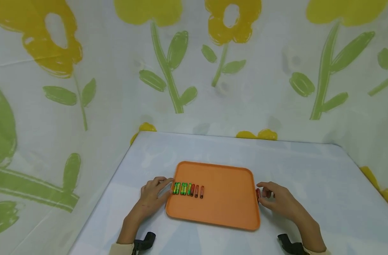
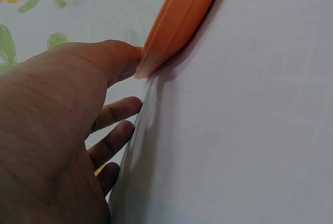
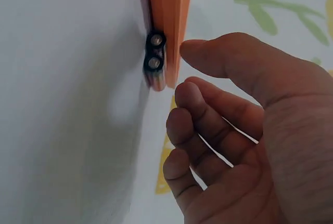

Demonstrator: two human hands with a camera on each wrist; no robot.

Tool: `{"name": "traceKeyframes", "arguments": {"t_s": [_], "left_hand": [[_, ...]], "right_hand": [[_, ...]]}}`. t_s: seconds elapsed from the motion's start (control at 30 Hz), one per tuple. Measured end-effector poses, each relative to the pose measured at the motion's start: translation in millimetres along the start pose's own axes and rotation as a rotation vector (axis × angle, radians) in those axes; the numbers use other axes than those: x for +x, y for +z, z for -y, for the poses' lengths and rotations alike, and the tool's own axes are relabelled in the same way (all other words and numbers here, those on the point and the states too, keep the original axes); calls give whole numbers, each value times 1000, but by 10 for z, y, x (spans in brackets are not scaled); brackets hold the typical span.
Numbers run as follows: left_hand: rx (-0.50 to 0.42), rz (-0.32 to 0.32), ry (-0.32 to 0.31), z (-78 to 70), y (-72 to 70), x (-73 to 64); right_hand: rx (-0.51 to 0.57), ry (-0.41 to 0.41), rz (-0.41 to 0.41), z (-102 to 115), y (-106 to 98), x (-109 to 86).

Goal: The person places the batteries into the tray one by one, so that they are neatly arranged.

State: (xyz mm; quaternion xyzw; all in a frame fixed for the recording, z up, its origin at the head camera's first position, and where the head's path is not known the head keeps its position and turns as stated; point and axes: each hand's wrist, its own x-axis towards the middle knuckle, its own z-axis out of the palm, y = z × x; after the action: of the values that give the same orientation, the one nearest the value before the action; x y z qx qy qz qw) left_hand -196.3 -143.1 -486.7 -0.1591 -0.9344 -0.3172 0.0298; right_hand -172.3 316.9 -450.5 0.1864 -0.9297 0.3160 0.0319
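An orange tray (image 1: 219, 198) lies on the table. On its left part, green-and-yellow batteries (image 1: 183, 188) and red batteries (image 1: 197, 191) stand in one row, lengthwise side by side. My left hand (image 1: 151, 198) is at the tray's left edge, thumb and forefinger tips right at the rim; its other fingers are loosely bent in the left wrist view. Outside the tray's right edge lie two red batteries (image 1: 258, 194), side by side, their ends (image 3: 155, 52) visible in the right wrist view. My right hand (image 1: 281, 200) is around them, thumb and fingers spread and loosely bent, nothing gripped.
The pale table (image 1: 308, 177) extends around the tray on all sides. Behind it and at the left hangs a white cloth (image 1: 260, 95) printed with yellow flowers and green leaves. Each wrist wears a black strap mount (image 1: 145, 242).
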Motion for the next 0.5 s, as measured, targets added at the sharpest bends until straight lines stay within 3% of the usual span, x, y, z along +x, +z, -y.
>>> {"name": "traceKeyframes", "arguments": {"t_s": [0.1,0.33,0.5], "left_hand": [[-6,-23,6,4,-4,-17],[-17,4,-5,3,-14,-10],[-10,-6,1,-8,-7,1]], "right_hand": [[-15,8,23,-66,13,25],[-18,38,71,-190,65,29],[-57,80,33,-173,61,2]]}}
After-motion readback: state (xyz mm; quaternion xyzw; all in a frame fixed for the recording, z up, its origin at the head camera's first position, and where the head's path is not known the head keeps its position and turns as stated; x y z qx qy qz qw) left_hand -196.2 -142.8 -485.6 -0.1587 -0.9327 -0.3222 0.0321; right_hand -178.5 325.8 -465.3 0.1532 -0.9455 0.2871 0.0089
